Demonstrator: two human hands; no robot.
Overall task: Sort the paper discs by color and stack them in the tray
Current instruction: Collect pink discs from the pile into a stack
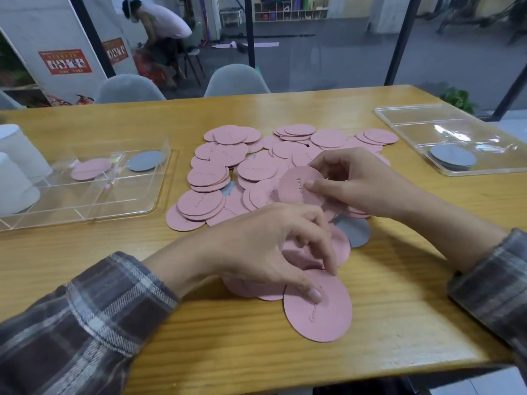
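Many pink paper discs (256, 169) lie in a loose heap at the middle of the wooden table (228, 337). A grey disc (355, 229) shows at the heap's near edge. My right hand (350, 181) pinches one pink disc (296, 183), held tilted above the heap. My left hand (273, 249) hovers with curled fingers over a small stack of pink discs; its thumb and fingertips touch the nearest pink disc (319, 312). A clear divided tray (85, 206) at the left holds a pink stack (91, 169) and a grey disc (146, 161).
A second clear tray (413, 121) at the right holds a grey stack (453, 157). White paper cups (17, 166) stand at the far left. Two grey chairs (236, 81) sit behind the table, and a person bends over in the background behind glass.
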